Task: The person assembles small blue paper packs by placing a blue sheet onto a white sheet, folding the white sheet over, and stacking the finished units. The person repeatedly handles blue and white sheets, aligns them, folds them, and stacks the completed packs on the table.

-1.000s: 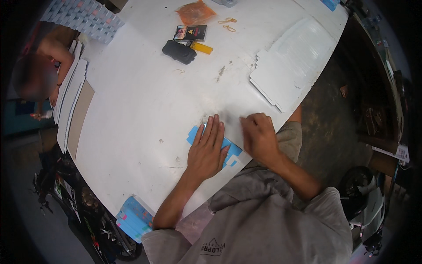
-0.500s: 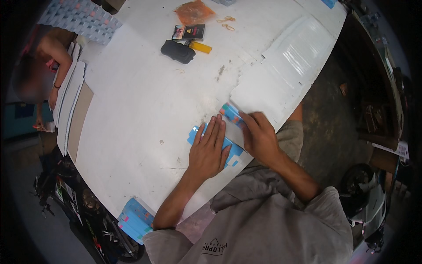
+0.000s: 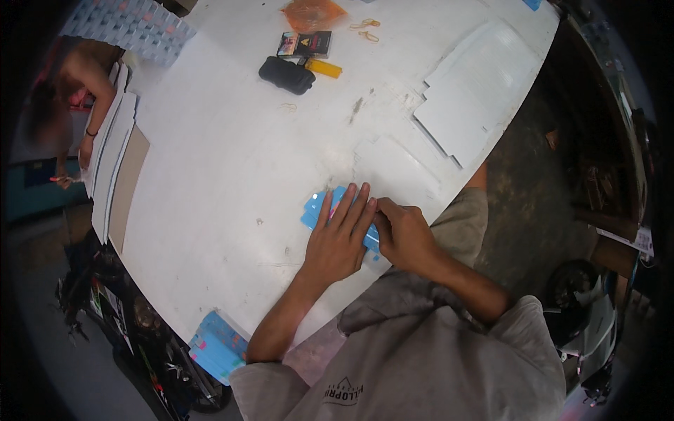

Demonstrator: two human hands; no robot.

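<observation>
A blue printed cardboard carton blank (image 3: 312,210) lies on the white table near its front edge, mostly hidden beneath my hands. My left hand (image 3: 335,242) rests flat over it with the fingers stretched out and slightly spread. Close beside it, my right hand (image 3: 408,237) is closed, thumb and fingers pinched at the carton's right edge. The pinched edge itself is covered by my fingers. Beside my left elbow, a stack of similar blue printed pieces (image 3: 219,349) sits at the table's corner.
White cut sheets (image 3: 477,84) lie at the right. Farther back are a black case (image 3: 286,75), a yellow lighter (image 3: 324,68), a dark small box (image 3: 305,44), an orange bag (image 3: 314,14) and rubber bands (image 3: 366,31). Another person (image 3: 88,77) leans over stacked boards (image 3: 116,168) at the left.
The carton's right side, curled up in my right hand before, is now down by my left hand. My right hand has shifted left and closer to my body.
</observation>
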